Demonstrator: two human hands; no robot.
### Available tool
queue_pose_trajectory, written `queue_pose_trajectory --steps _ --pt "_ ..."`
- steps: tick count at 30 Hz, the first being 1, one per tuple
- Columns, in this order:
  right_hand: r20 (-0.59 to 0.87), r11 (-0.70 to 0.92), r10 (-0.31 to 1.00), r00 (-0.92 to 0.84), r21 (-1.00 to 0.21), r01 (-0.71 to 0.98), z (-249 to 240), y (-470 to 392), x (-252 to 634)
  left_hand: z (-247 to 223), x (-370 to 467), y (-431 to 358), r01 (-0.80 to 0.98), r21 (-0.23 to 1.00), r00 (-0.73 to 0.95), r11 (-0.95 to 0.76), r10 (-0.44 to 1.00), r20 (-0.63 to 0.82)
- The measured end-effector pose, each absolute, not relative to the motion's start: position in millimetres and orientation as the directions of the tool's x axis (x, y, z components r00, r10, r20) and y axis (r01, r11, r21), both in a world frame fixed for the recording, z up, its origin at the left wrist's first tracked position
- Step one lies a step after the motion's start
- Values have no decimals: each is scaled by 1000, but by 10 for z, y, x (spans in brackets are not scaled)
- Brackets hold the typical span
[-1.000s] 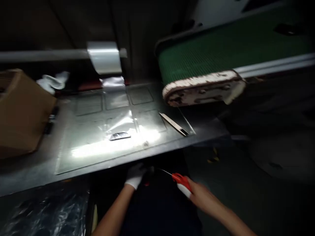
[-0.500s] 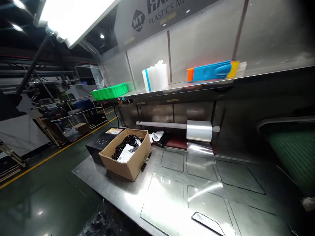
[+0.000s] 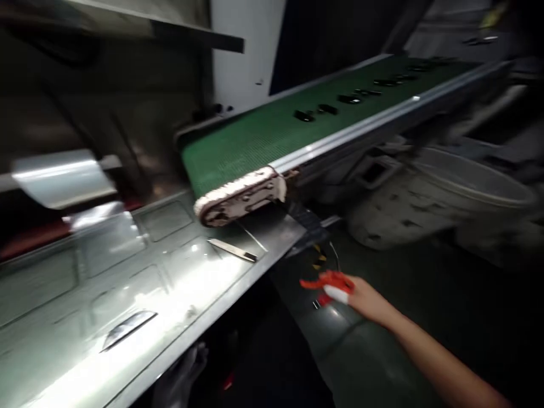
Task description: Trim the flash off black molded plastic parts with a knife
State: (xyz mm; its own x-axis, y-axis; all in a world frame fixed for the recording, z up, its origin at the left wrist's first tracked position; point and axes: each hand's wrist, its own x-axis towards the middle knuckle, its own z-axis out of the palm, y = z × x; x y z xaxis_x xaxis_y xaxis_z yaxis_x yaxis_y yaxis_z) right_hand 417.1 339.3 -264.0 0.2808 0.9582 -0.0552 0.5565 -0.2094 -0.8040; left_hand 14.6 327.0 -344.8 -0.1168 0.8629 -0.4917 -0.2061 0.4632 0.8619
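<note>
Head view: red tool swung out beside the bench

Half a second ago the view faced a cardboard box and a shelf, with no hands showing; it has now turned to the green conveyor [image 3: 255, 141], where small dark parts [image 3: 351, 99] lie in a line. The right hand [image 3: 357, 294] is closed around a red-handled tool [image 3: 335, 279] over the floor, just past the bench's front edge. A second ago its thin metal rod pointed across at the left hand; now it tilts upward, well clear.

The left hand [image 3: 182, 371] seems to be the dim grey shape below the bench edge — too dark and blurred to tell whether it holds anything. That parting suggests a pause between the two hands, with the tool kept ready rather than put down.

On the clear mat [image 3: 178, 258], the flat dark-edged piece [image 3: 130, 330] and the slim metal tweezers [image 3: 233, 250] lie as they did a second ago — neither touched by a hand. Behind them hangs the film roll [image 3: 63, 178].
</note>
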Motion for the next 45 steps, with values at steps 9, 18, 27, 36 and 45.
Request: queue_pose_trajectory --steps 9,18,27,36,45 --pt "21 -205 911 412 -844 496 -3507 4129 3761 -3360 265 2996 -200 744 102 638 768 -632" --pt "-402 -329 915 -29 -788 521 -3362 4011 2876 -2574 -35 2929 -764 644 -109 35 977 -183" --pt "409 651 563 -718 -755 80 -1913 3818 1479 -2572 -152 2954 -588 801 -304 -114 949 -88" --pt "230 672 454 -861 -722 162 -1980 4027 1230 -2589 -355 2831 -443 895 -287 48 938 -193" --pt "-40 834 539 -842 -112 539 -1602 4883 712 -2416 -861 3084 233 959 -715 -160 640 281"
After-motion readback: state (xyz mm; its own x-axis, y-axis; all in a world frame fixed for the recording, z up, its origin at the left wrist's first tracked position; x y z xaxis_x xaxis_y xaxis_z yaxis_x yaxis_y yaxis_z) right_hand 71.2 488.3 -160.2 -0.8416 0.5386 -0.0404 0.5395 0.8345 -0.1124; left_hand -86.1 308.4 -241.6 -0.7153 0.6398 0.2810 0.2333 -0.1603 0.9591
